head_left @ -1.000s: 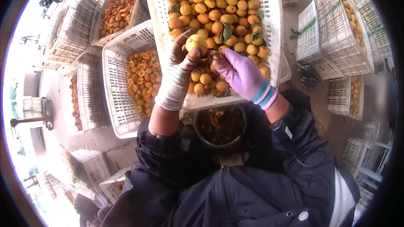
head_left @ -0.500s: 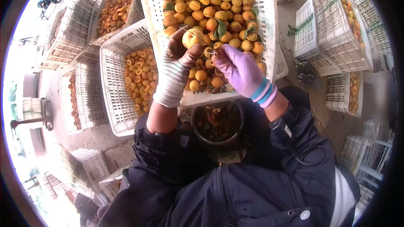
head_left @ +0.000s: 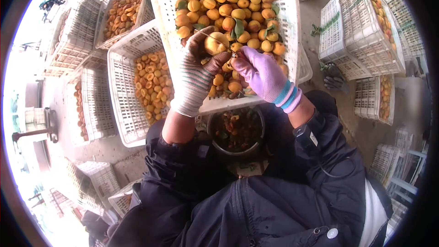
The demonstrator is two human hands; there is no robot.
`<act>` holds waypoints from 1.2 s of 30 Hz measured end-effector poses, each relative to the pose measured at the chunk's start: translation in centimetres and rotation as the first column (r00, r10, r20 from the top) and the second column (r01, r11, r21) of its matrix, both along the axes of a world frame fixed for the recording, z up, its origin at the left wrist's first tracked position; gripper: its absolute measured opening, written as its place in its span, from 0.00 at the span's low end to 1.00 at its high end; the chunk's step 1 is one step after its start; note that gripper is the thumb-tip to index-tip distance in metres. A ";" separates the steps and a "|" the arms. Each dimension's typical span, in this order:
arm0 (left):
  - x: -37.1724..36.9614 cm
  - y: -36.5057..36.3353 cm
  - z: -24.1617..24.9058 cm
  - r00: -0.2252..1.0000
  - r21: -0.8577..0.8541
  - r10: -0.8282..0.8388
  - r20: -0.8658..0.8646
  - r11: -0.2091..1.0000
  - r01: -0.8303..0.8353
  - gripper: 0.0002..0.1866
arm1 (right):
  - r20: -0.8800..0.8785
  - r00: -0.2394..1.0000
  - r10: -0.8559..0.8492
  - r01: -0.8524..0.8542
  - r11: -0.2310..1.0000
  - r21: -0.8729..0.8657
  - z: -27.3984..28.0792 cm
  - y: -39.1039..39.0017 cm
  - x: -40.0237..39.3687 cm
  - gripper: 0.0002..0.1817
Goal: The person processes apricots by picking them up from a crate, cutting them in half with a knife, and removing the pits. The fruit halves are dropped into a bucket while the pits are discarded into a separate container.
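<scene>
We had the left grip (head_left: pixel 192 75), in a dirt-stained white knit glove with thin stripes, curled around a yellow-orange round fruit (head_left: pixel 216 43), pinned between thumb and fingers. Right grip (head_left: pixel 267 75), in a purple glove with a blue cuff band, was pinched on a small metallic piece (head_left: pixel 234 55) just beside the fruit; too small for us to tell what it was. Both grips sat close together.

Under and beyond both grips we had a shallow white plastic crate (head_left: pixel 291 32) of whole orange-yellow fruits (head_left: pixel 238 13), a few green leaves (head_left: pixel 239 27) among them. To the left of the left grip: a deep white slatted plastic crate (head_left: pixel 122 105) with halved orange fruits (head_left: pixel 153 82). Body side of the grips, below the shallow crate's near edge: a round dark bucket (head_left: pixel 235 154) holding mixed reddish-brown scraps (head_left: pixel 235 130). Well right of the right grip we saw dark grey gloves (head_left: pixel 334 82) on the floor, near stacked white crates (head_left: pixel 354 27) with more fruit.
</scene>
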State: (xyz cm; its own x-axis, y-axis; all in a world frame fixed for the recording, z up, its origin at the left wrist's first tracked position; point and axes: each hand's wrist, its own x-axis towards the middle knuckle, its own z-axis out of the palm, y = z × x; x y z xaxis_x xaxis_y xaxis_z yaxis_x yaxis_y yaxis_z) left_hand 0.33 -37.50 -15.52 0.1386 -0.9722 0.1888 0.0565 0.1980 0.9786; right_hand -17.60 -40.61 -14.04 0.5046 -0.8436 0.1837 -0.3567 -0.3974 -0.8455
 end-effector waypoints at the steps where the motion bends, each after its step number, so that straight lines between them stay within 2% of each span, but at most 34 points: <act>1: 0.0 0.0 0.1 0.998 -0.022 0.007 0.065 1.000 -0.005 0.34 | -0.002 1.000 0.004 -0.004 1.000 0.004 -0.1 0.1 0.1 0.18; 3: -0.2 0.2 0.2 1.000 -0.029 0.029 0.001 0.999 -0.029 0.31 | 0.050 0.999 -0.008 0.013 0.995 -0.096 -0.2 0.1 0.3 0.18; 5: -1.0 0.7 1.4 0.987 -0.005 0.019 -0.160 1.000 -0.020 0.27 | 0.029 0.999 -0.018 0.020 0.997 -0.068 -0.5 0.2 0.5 0.18; 8: -0.5 0.5 0.4 0.983 0.078 0.036 -0.179 0.997 -0.022 0.32 | 0.000 0.999 -0.037 0.037 0.998 -0.045 -0.5 0.3 0.9 0.18; 9: -0.3 0.2 -0.6 0.948 0.086 0.050 -0.315 0.996 -0.024 0.35 | -0.023 0.999 -0.033 0.031 0.997 -0.073 -0.5 0.3 1.1 0.18; 10: -0.1 0.1 -0.9 0.947 0.091 0.054 -0.316 0.995 -0.026 0.35 | -0.047 0.999 -0.027 0.022 0.995 -0.100 -0.6 0.4 1.3 0.18; 12: 0.3 -0.1 -1.5 0.896 0.100 0.045 -0.442 0.995 -0.001 0.29 | -0.058 0.998 -0.035 0.030 0.995 -0.094 -0.7 0.6 1.5 0.18; 14: 0.6 -0.3 -1.5 0.895 0.095 0.021 -0.446 0.995 0.024 0.30 | -0.060 0.994 -0.087 0.078 0.986 -0.145 -1.0 0.7 1.6 0.18; 17: 0.4 -0.3 -0.9 0.919 0.109 0.015 -0.394 0.994 0.031 0.29 | -0.067 0.996 -0.061 0.054 0.994 -0.094 -1.0 0.4 1.3 0.18; 18: 0.1 -0.2 -0.6 0.983 0.063 0.046 -0.175 0.997 -0.036 0.28 | -0.069 0.996 -0.061 0.054 0.994 -0.092 -1.0 0.3 1.3 0.18; 19: -0.1 -0.1 -0.3 0.995 0.003 0.090 0.050 0.996 -0.090 0.28 | -0.069 0.996 -0.063 0.057 0.994 -0.097 -1.0 0.3 1.3 0.18; 23: -0.2 -0.1 -0.2 0.995 -0.017 0.097 0.029 0.995 -0.096 0.30 | -0.101 0.993 -0.067 0.059 0.995 -0.083 -0.6 0.6 1.4 0.18; 24: -0.2 -0.3 -0.6 0.989 -0.022 0.145 0.033 0.989 -0.145 0.30 | -0.100 0.993 -0.068 0.060 0.995 -0.081 -0.7 0.6 1.4 0.18; 26: -0.3 -0.8 -0.9 0.982 -0.027 0.187 0.036 0.982 -0.186 0.30 | -0.116 0.990 -0.077 0.058 0.985 -0.161 -0.8 0.6 1.5 0.18; 27: -0.4 -1.1 -1.1 0.950 0.042 0.172 -0.262 0.985 -0.167 0.29 | -0.115 0.990 -0.081 0.062 0.985 -0.162 -0.7 0.7 1.6 0.18; 28: -0.4 -1.3 -1.3 0.828 0.103 0.163 -0.536 0.986 -0.127 0.28 | -0.126 0.989 -0.082 0.059 0.983 -0.172 -0.5 0.9 1.7 0.18; 29: 0.2 -0.9 -1.7 0.854 0.053 0.064 -0.517 0.998 -0.043 0.29 | -0.137 0.987 -0.083 0.057 0.982 -0.180 -0.4 1.1 1.7 0.18; 32: 0.3 -1.5 -1.4 0.883 0.046 -0.009 -0.470 0.998 0.035 0.31 | -0.123 0.989 -0.085 0.069 0.990 -0.125 -0.6 1.0 1.6 0.18; 33: 0.4 -0.7 -0.9 0.931 0.013 -0.057 -0.360 0.998 0.066 0.30 | -0.121 0.987 -0.106 0.089 0.986 -0.141 -0.6 0.9 1.4 0.18; 34: 0.1 -0.6 -0.4 0.931 0.011 -0.062 -0.360 0.997 0.071 0.30 | -0.121 0.986 -0.111 0.093 0.985 -0.142 -0.6 0.8 1.3 0.18; 36: -0.4 -0.6 0.2 0.989 -0.003 0.075 -0.123 0.997 -0.076 0.29 | -0.060 0.995 -0.081 0.076 0.994 -0.076 -0.6 0.8 1.1 0.19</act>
